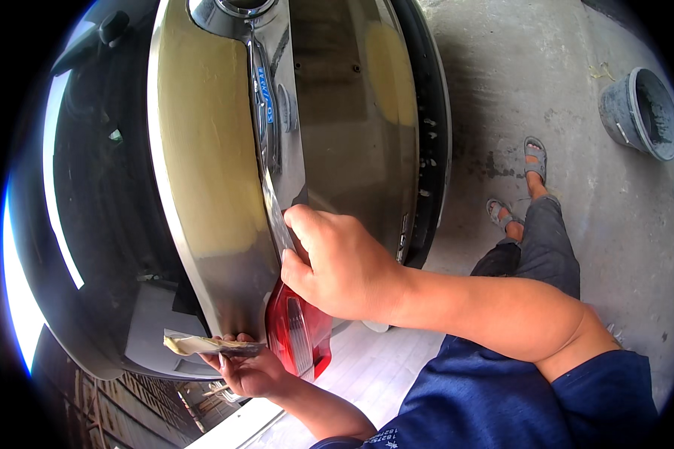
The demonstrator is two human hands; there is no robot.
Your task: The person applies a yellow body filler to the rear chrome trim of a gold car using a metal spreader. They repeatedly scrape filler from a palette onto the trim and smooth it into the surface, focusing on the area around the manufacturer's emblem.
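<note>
The rear of a gold-coloured car (337, 161) fills the middle. In my left hand (251, 373) is a flat putty board (195, 344) with pale yellow putty along its edge, held beside the rear window. My right hand (344, 262) is closed, its fingers and thumb pinching a thin, flat grey strip (277, 217), perhaps a spreader blade seen edge-on. That strip lies along the panel edge beside the chrome trim (266, 105). A broad yellow filler patch (210, 150) covers the panel to its left. Just below my right hand sits the red tail light (286, 333).
Right of the first patch is another yellow filler patch (389, 71), near the black bumper (429, 127). A grey bucket (620, 112) stands on the concrete floor (494, 82) at the right. My sandalled feet (534, 153) are on that floor. Dark rear glass (105, 187) lies at left.
</note>
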